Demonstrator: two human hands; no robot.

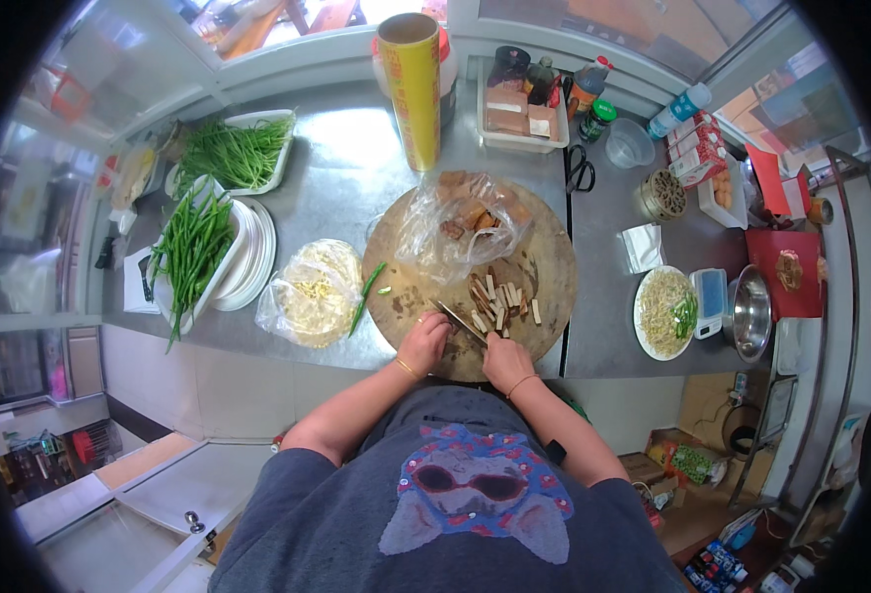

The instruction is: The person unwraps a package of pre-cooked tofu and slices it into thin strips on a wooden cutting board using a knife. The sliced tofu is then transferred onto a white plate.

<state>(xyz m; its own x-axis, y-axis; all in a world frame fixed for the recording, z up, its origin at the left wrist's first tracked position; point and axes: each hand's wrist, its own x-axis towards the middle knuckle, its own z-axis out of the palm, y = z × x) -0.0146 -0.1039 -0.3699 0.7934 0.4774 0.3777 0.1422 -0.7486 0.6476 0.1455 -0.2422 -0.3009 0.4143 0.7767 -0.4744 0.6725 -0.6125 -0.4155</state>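
Note:
My right hand [508, 363] grips a knife [463, 321], its blade slanting up to the left over a round wooden chopping board [557, 259]. Beside the blade, the curled fingers of my left hand [424, 345] hold a brown piece of food, likely dried tofu, mostly hidden by fingers and knife. Cut strips [502, 300] with brown edges and pale insides lie just beyond the blade. At the back of the board, a clear plastic bag [435, 230] partly covers brown tofu blocks [506, 200]. A green chili pepper [368, 296] rests at the board's left edge near a small cut piece [384, 290].
Left stand a bag of bean sprouts [313, 296], stacked white plates [254, 256], and trays of green peppers [194, 248] and leafy greens [235, 152]. Behind is a yellow film roll [413, 96]. Rightward are scissors [580, 170], a sprout plate [661, 311], and a steel bowl [750, 315].

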